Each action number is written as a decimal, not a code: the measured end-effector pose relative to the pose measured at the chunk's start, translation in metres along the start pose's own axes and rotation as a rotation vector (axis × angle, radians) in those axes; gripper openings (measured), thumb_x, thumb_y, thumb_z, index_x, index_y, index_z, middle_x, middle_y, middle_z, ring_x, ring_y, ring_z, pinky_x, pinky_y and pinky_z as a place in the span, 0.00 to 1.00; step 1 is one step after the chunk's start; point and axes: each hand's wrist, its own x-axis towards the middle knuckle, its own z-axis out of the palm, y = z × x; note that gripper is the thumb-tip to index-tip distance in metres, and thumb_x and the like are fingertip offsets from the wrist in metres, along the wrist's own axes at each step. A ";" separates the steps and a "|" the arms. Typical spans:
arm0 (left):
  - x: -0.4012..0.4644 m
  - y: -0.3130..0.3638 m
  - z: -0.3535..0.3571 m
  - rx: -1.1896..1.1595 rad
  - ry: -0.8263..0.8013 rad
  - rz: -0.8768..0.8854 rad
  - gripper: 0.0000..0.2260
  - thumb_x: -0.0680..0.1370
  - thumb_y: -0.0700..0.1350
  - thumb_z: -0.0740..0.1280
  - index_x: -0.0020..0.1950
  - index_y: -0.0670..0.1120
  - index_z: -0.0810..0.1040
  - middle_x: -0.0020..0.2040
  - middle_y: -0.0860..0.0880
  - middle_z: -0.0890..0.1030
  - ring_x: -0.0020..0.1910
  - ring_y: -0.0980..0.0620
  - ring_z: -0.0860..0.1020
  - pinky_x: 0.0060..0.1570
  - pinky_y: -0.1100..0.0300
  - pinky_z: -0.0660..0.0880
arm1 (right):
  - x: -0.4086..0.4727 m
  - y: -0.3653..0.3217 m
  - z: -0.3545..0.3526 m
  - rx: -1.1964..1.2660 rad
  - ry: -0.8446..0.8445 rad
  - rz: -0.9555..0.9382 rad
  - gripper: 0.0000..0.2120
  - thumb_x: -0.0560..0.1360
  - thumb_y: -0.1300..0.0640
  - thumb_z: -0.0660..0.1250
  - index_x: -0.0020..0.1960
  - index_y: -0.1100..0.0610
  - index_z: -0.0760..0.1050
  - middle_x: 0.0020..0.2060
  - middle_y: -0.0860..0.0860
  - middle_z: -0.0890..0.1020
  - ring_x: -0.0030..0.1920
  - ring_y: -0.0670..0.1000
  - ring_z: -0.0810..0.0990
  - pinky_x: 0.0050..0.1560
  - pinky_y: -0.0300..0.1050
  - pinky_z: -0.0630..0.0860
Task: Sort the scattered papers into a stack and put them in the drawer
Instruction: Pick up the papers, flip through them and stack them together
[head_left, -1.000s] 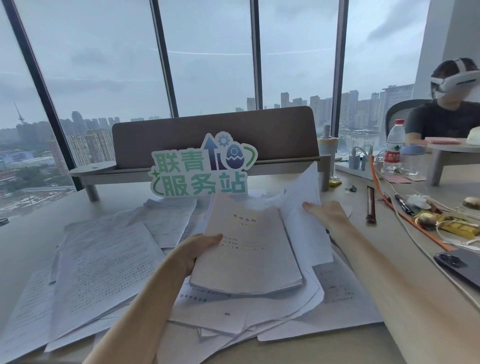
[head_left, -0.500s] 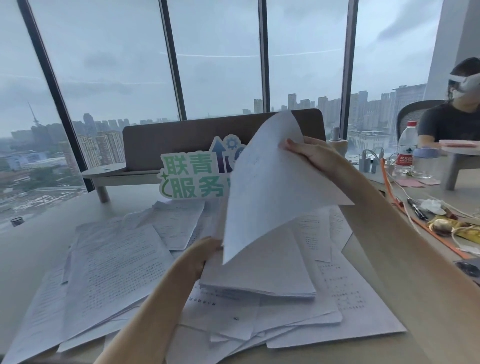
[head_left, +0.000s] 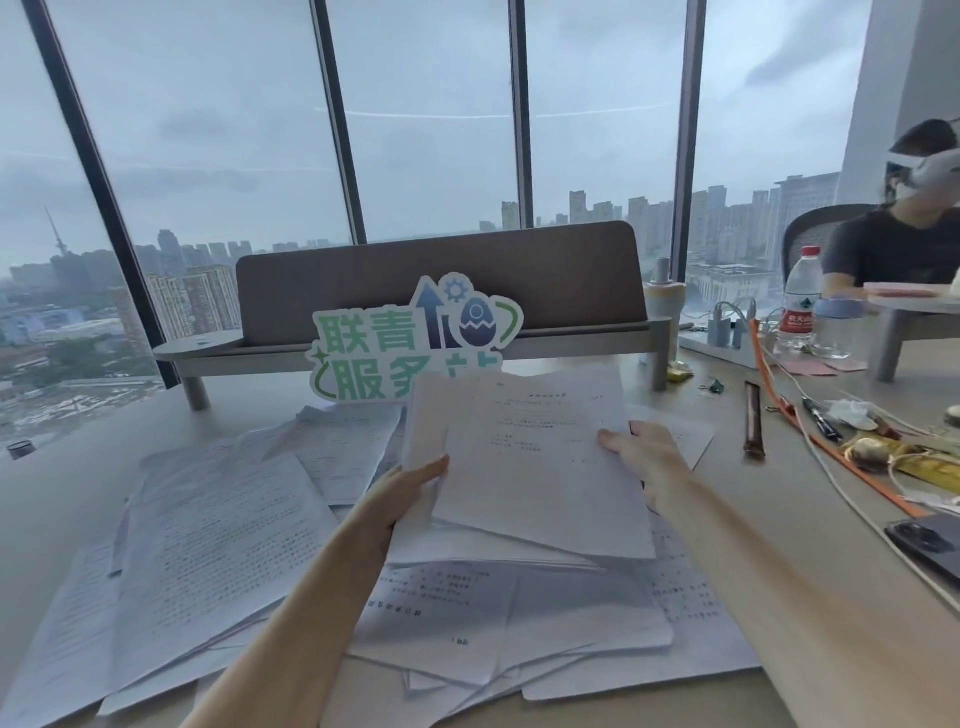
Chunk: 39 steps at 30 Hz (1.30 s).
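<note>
A stack of white printed papers is lifted a little above the desk in front of me. My left hand grips its left edge, thumb on top. At the stack's right edge my right hand holds the top sheet, thumb on the page and fingers behind. More printed sheets lie scattered and overlapping on the desk, to the left and underneath the stack. No drawer is in view.
A green and white cut-out sign leans on a grey desk shelf behind the papers. To the right lie cables, pens, a phone, a water bottle and snack wrappers. A person wearing a headset sits at the far right.
My right hand lifted a loose sheet from the right side, swung it up and over, and has laid it on top of the stack held in my left hand.
</note>
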 end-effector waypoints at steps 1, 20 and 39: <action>0.001 -0.001 0.001 0.009 0.007 0.002 0.09 0.76 0.47 0.73 0.54 0.47 0.80 0.41 0.44 0.87 0.36 0.45 0.85 0.37 0.53 0.82 | 0.003 0.003 0.000 -0.011 0.020 -0.014 0.01 0.76 0.61 0.73 0.46 0.58 0.81 0.48 0.58 0.85 0.49 0.60 0.85 0.56 0.61 0.81; -0.019 0.003 0.010 -0.096 -0.037 0.035 0.36 0.66 0.56 0.80 0.69 0.45 0.73 0.55 0.42 0.85 0.51 0.41 0.85 0.49 0.49 0.82 | 0.002 0.009 0.013 0.087 -0.088 0.116 0.13 0.80 0.57 0.67 0.62 0.62 0.76 0.52 0.59 0.83 0.50 0.61 0.83 0.51 0.57 0.81; -0.043 0.039 0.035 -0.095 0.054 0.436 0.10 0.79 0.34 0.66 0.54 0.47 0.81 0.46 0.48 0.87 0.44 0.47 0.85 0.41 0.52 0.82 | -0.053 -0.048 0.026 -0.023 0.055 -0.715 0.16 0.79 0.63 0.64 0.62 0.45 0.72 0.50 0.35 0.83 0.51 0.39 0.82 0.53 0.41 0.79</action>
